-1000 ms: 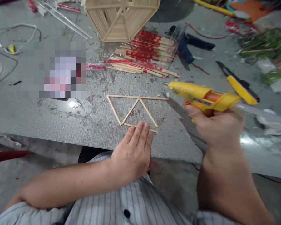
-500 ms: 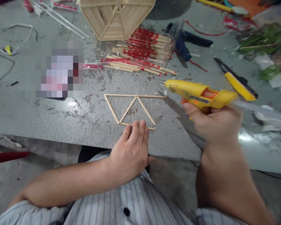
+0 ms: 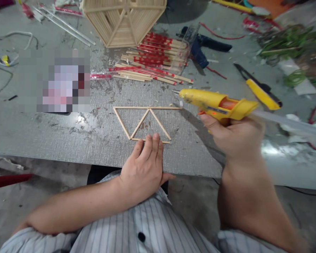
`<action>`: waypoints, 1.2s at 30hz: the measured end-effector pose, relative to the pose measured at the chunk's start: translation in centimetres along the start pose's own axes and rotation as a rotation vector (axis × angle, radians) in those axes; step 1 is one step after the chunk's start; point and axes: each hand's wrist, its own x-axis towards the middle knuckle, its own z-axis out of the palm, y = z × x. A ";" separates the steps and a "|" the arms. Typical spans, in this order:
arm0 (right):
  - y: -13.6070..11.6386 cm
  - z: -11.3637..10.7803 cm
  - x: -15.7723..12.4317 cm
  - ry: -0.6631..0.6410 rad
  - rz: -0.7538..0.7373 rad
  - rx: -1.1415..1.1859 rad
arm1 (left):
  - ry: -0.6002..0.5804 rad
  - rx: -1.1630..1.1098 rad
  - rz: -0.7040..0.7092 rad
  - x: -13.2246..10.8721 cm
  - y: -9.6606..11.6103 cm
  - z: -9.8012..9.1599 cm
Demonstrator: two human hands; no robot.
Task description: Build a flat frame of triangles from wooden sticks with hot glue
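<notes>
My left hand (image 3: 144,165) lies flat near the table's front edge, its fingers outstretched. The fingertips rest on the bottom stick (image 3: 165,142) of a flat zigzag frame and cover the middle of it. A long top stick (image 3: 131,107) and several slanted sticks (image 3: 123,123) make up the rest of this frame. At its right end, the rightmost slanted stick (image 3: 160,124) comes close to the bottom stick. My right hand (image 3: 234,137) is wrapped round the handle of a yellow glue gun (image 3: 208,102). Its nozzle points left, above the right end of the top stick.
Behind the frame lie chopsticks in red-printed wrappers (image 3: 158,52), with a wooden stick-built structure (image 3: 123,28) beyond. A yellow utility knife (image 3: 263,93) and green stems (image 3: 287,45) are on the right. A blurred-out phone (image 3: 60,88) and a white cable (image 3: 28,40) are on the left.
The whole view has shifted slightly, so the table things appear a little further left. Both hands keep their places: the left on the bottom stick, the right holding the glue gun.
</notes>
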 end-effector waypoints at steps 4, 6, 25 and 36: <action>-0.8 0.2 0.0 0.069 0.016 0.010 | -0.022 -0.006 0.004 -0.2 -0.1 0.2; -1.0 0.3 0.0 0.055 0.024 0.036 | -0.030 -0.012 0.004 -0.2 -0.1 0.3; -1.0 0.4 -0.2 0.047 -0.029 0.104 | -0.049 -0.051 -0.022 -0.2 -0.4 0.0; -0.9 0.6 -0.1 0.053 -0.035 0.127 | -0.080 -0.054 -0.032 -0.2 -0.4 -0.1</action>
